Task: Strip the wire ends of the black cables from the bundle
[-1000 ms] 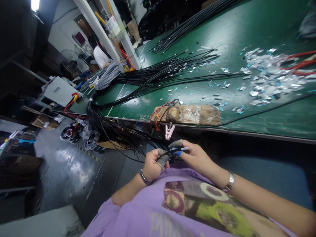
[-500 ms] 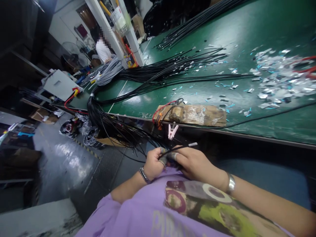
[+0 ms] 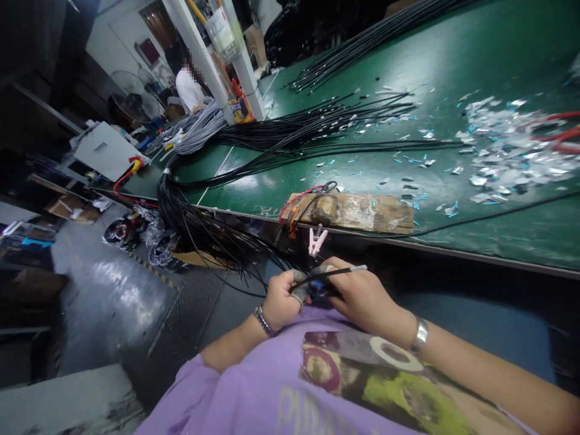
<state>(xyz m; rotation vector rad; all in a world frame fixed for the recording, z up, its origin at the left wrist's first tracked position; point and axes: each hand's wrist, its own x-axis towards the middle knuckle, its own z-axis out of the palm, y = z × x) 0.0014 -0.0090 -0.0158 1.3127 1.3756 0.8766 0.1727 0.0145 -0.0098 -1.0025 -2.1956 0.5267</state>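
Note:
Low in front of my body, my left hand (image 3: 281, 300) pinches a thin black cable (image 3: 328, 273) between thumb and fingers. The cable crosses over the fingers of my right hand (image 3: 362, 297) and finishes in a pale, silvery tip (image 3: 359, 267). My right hand is curled closed close beside the left; its inner fingers and whatever they grip are hidden. A small dark-blue shiny thing (image 3: 319, 287) shows between the hands, too obscured to name. Grey coverings wrap some of the fingertips on both hands.
A wooden board (image 3: 385, 212) lies along the edge of the green table (image 3: 498, 229), a pink clip (image 3: 317, 241) beside it. Black cable bundles (image 3: 272, 134) run over the table and hang off it. Foil scraps (image 3: 512, 145) lie right. A person (image 3: 189, 89) is far back.
My right hand has shifted slightly, opening a gap between the hands where the dark-blue thing shows more. The cable tip has moved a little right and now lies across the right hand.

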